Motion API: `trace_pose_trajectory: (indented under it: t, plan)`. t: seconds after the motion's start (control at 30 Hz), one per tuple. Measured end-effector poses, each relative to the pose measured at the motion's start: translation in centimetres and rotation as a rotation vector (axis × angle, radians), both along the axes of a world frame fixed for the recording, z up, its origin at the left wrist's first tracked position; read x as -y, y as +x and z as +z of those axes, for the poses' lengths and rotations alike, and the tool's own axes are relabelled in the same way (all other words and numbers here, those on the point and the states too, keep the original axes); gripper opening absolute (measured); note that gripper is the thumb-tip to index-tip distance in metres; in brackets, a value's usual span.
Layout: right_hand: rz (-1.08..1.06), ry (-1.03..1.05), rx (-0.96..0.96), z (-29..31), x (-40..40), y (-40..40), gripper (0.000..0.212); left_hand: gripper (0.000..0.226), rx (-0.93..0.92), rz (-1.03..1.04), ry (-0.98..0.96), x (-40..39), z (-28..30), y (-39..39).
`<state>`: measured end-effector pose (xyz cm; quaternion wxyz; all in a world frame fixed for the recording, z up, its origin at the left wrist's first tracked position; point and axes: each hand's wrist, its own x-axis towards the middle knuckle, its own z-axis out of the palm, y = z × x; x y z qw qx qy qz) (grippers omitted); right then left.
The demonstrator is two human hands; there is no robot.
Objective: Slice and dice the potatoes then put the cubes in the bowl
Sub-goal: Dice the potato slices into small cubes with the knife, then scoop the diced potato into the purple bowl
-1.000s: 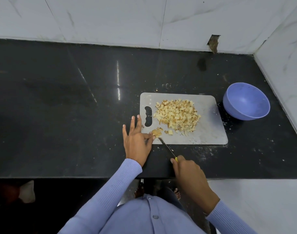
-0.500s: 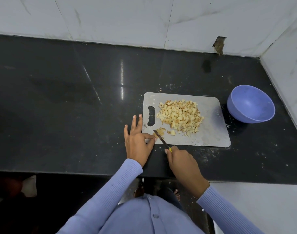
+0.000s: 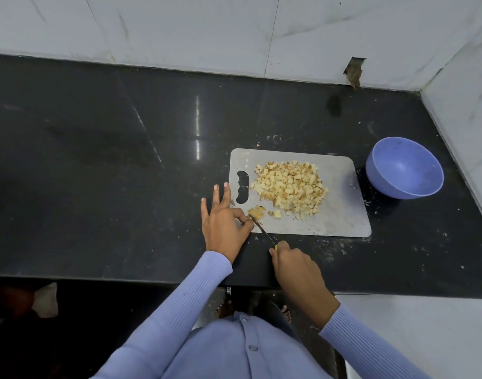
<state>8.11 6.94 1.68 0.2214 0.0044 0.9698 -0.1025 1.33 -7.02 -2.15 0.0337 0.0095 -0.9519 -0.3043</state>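
Pale yellow potato cubes [image 3: 289,190] lie heaped on the middle of the grey cutting board [image 3: 341,222], which sits on the black countertop [image 3: 97,173]. One last potato piece [image 3: 257,211], partly cut, rests at the board's near left corner, just beside the heap and below the handle slot [image 3: 242,187]. The left hand [image 3: 223,225] pinches this piece between thumb and curled forefinger, its other three fingers spread straight past the board's left edge. The right hand [image 3: 294,265] is curled round the yellow handle of a small knife [image 3: 261,230], most of that handle hidden inside the grip. The blade's long axis runs diagonally, from the right hand at the counter's near side up and left to the tip, which meets the piece close to the left thumb.

The step in hand appears to be dicing the final piece. To do it well, the pinching fingertips should stay tucked behind the cut line, since so small a piece leaves little margin, and the blade should come straight down rather than saw, so the fragment does not skid off the board's corner.

The blue bowl [image 3: 404,168] stands to the right of the board, tilted, with no cubes visible in it; transfer is not yet begun.
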Motion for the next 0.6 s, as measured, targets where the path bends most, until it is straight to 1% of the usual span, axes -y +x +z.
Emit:
trace_pose_trajectory:
  t: [0.1,0.2,0.27,0.4,0.47,0.53,0.6]
  plan:
    - [-0.011,0.005,0.003,0.0,-0.8,0.7,0.024,0.02,-0.006,0.001,-0.015,0.1,-0.1,0.0]
    - [-0.021,-0.005,-0.009,0.1,-1.4,1.1,0.028,0.02,-0.023,-0.005,-0.043,0.1,-0.2,0.2]
    - [-0.026,-0.025,-0.012,0.0,-1.7,1.3,0.026,0.018,-0.033,-0.014,-0.064,0.2,-0.3,0.3]
    - [-0.051,-0.104,-0.045,-0.4,-2.5,1.8,0.029,0.008,-0.166,-0.049,-0.029,0.3,-0.7,1.0]
    - [-0.096,-0.177,-0.081,-0.7,-3.2,2.1,0.032,0.016,-0.175,-0.073,0.046,0.2,-0.7,1.1]
    - [-0.178,-0.232,-0.141,-0.9,-4.3,2.1,0.034,0.031,-0.108,-0.12,0.139,0.2,-0.3,0.9]
    - [-0.275,-0.224,-0.213,-0.9,-5.6,1.8,0.035,0.041,-0.046,-0.164,0.168,0.0,0.1,0.5]
